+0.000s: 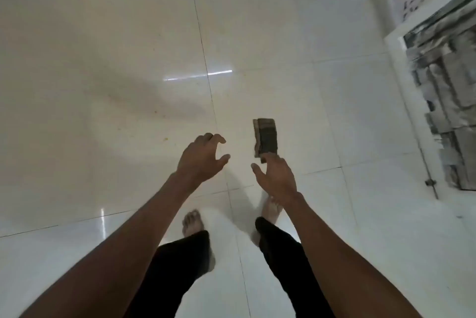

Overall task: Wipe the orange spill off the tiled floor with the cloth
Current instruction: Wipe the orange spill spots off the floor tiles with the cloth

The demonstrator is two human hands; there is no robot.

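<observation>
the cloth is a small dark folded pad, and it shows just past the fingertips of the right hand; its near end meets or is overlapped by those fingertips, though whether it is pinched, only touched, or in the air above the floor cannot be told from this view. the right hand is spread, thumb out toward the left hand, fingers reaching forward, not closed round anything that can be seen. the left hand is empty, fingers curled into a loose open claw with a gap between thumb and forefinger, well short of the cloth and to its left. the spill is hard to make out: only faint yellowish specks and a dull smear on the tiles beyond and left of the left fingertips, nothing like a clear orange pool. as a judgement, the cloth looks light and soft, folded thick enough to keep its shape, so it should lift with no effort but may unfold if taken by one corner; the better hold is across its middle, palm flat over the fold, so the whole pad presses down for wiping. the glossy tiles look slick, so the pad should slide easily and need steady downward pressure.
</observation>
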